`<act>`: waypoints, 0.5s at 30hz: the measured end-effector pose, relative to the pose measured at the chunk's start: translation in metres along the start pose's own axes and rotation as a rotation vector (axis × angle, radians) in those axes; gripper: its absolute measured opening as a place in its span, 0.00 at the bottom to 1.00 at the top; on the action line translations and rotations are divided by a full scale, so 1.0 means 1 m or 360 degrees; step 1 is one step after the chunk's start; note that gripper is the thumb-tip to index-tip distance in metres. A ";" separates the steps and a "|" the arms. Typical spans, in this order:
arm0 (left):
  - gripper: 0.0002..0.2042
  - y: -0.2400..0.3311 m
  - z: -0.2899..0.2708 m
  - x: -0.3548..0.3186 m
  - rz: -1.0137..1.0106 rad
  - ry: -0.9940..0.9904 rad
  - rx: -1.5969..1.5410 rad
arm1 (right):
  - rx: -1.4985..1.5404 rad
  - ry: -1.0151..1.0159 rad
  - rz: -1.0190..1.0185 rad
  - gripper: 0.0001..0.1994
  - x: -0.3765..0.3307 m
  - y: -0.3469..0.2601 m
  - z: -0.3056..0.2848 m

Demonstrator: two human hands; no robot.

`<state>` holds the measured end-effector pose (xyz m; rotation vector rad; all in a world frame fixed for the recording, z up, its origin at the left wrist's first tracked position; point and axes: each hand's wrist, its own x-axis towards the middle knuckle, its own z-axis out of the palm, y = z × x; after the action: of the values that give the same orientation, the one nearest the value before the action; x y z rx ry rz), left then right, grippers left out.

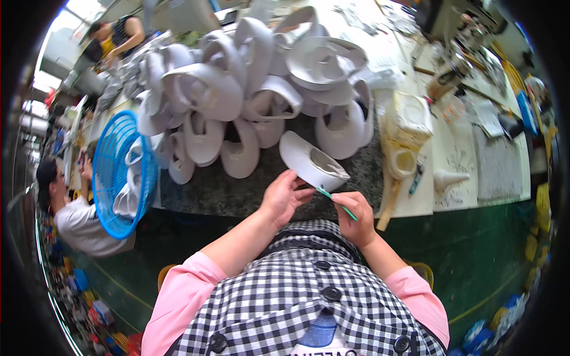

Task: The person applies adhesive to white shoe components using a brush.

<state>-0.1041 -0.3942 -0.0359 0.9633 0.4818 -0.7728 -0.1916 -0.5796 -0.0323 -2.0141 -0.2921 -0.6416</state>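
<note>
My left hand [281, 200] grips the near edge of a white shoe upper [313, 164], which is tilted at the front of the dark work mat. In my right hand [357, 219] is a slim green pen-like tool [344, 206], pinched between the fingers. Its tip meets the near rim of the upper, just right of my left fingertips. What kind of tip it has is too small to make out. Beyond my hands, a pile of similar white shoe uppers [240, 148] covers much of the mat, some standing and some stacked on others.
A blue plastic basket [102, 178] with white pieces stands at the left. Right of the mat are a crusted pale container [409, 115], a flat wooden stick [389, 204], a small teal tool [417, 180] and a white funnel-shaped piece [449, 179]. Two people work at the left.
</note>
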 end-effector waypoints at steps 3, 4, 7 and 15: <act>0.14 0.007 -0.007 -0.008 0.0112 0.0009 0.0051 | 0.0063 0.0139 0.0062 0.11 0.008 0.003 0.004; 0.14 0.011 -0.010 -0.012 0.0179 0.0061 0.0085 | 0.0084 0.0186 0.0158 0.09 0.010 0.003 0.002; 0.12 0.022 -0.022 -0.033 0.0405 0.0126 0.0130 | 0.0347 0.0241 0.0467 0.10 0.009 0.002 -0.006; 0.18 0.098 -0.102 -0.118 0.0904 0.0324 0.0671 | 0.0580 0.0209 0.0583 0.11 0.026 -0.006 0.024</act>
<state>-0.1084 -0.2296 0.0460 1.4972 0.1970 -0.2595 -0.1645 -0.5573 -0.0228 -1.6116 0.0403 -0.4477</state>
